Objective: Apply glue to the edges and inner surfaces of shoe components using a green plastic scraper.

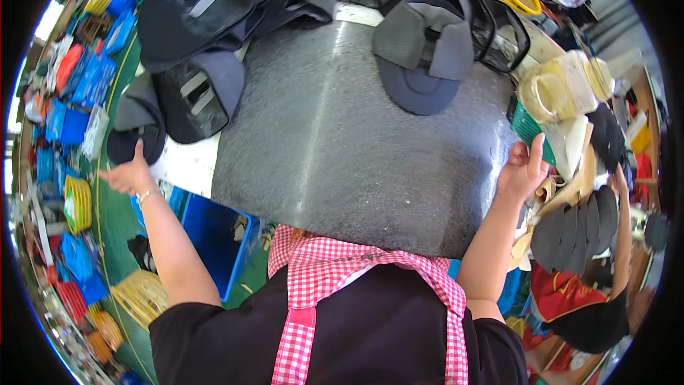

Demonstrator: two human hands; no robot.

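1. Big grey sheet (342, 150) lies flat on the tabletop (187, 164), straight ahead of the torso. It fans wider toward the near edge, which overhangs toward the red-checked apron (313, 271).
2. Right hand (522, 169) is on the sheet's right edge, near the far-right corner: fingers up and loosely spread, palm against the edge. Can't tell if it actually pinches the material.
3. Left hand (128, 173) is well left of the sheet, off its edge, open with fingers spread, holding nothing. It sits just below a dark cap piece (135, 132) at the tabletop's left side.
4. Key relation: the sheet lies between the two hands, but only the right one touches it. The left is clearly the farther.
5. Grey cap (424, 53) rests on the sheet's far end, apart from both hands. Blue crate (214, 235) sits below the left forearm.
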